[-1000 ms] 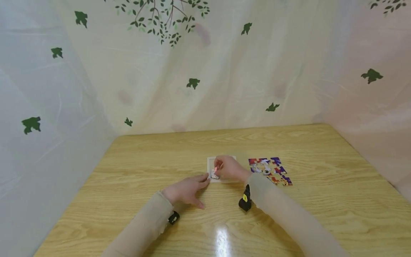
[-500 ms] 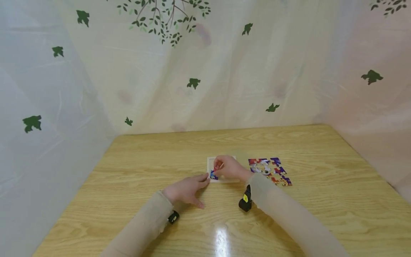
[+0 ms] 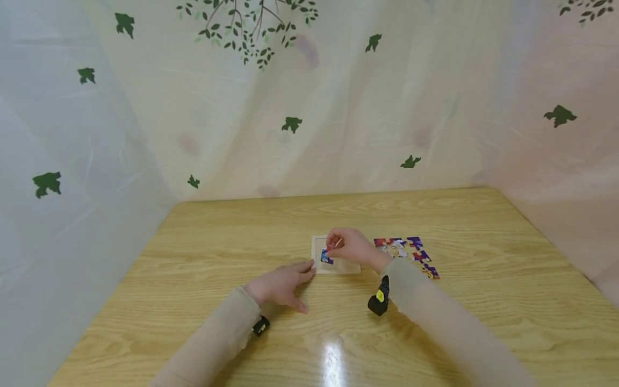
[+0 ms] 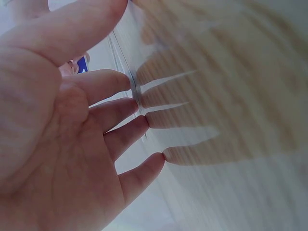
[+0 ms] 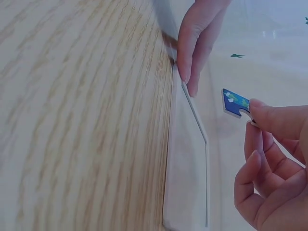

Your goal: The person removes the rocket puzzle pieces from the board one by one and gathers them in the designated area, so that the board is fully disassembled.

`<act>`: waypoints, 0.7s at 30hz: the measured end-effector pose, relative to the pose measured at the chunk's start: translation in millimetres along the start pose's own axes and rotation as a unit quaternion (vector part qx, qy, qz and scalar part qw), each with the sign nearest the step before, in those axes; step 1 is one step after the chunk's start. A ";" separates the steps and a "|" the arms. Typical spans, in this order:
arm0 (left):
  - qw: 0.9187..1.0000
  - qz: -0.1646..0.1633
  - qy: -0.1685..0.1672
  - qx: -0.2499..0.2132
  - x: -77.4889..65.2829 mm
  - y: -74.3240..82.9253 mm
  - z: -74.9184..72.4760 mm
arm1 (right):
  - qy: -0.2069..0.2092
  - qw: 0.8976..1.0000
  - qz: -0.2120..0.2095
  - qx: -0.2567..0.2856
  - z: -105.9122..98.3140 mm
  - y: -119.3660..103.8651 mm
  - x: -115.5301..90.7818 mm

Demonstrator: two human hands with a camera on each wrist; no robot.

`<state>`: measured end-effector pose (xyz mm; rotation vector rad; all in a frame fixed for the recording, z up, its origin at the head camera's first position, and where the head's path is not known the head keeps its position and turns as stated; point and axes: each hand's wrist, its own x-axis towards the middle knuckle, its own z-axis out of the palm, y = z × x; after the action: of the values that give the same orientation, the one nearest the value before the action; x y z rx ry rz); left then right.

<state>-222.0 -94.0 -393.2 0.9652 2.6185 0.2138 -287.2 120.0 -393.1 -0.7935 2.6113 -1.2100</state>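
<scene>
My right hand (image 3: 355, 248) pinches a blue jigsaw piece (image 5: 235, 102) between thumb and forefinger. In the right wrist view the piece is tilted and apart from the pale puzzle tray (image 5: 187, 192) below it. My left hand (image 3: 282, 285) lies on the near left of the tray (image 3: 345, 269), its fingertips touching the tray's edge. The left wrist view shows the left hand's fingers (image 4: 118, 115) nearly straight, holding nothing. Behind my right hand and sleeve, a group of colourful jigsaw pieces (image 3: 394, 250) is partly hidden.
The wooden table (image 3: 232, 231) stretches around the tray on all sides. A pale curtain (image 3: 333, 156) with leaf and bird prints hangs behind it and along both sides. Each wrist bears a small black camera, the right one (image 3: 379, 301) with a yellow mark.
My right hand has risen and moved a little to the right, carrying the blue jigsaw piece away from the tray's lower left corner. My left hand stays in place.
</scene>
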 end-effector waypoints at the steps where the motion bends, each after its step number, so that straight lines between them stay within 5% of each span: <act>1: 1.000 -0.003 -0.001 -0.001 0.0 -0.1 0.0 | -0.001 1.000 0.001 -0.001 -1.1 0.2 -0.8; 21: 1.000 0.003 0.002 -0.001 -0.8 0.5 -0.6 | -0.023 0.999 0.004 -0.023 -33.4 17.8 -21.3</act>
<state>-221.4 -94.1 -392.4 0.9737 2.6180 0.2190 -287.9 162.8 -386.0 -0.8084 2.6108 -1.1190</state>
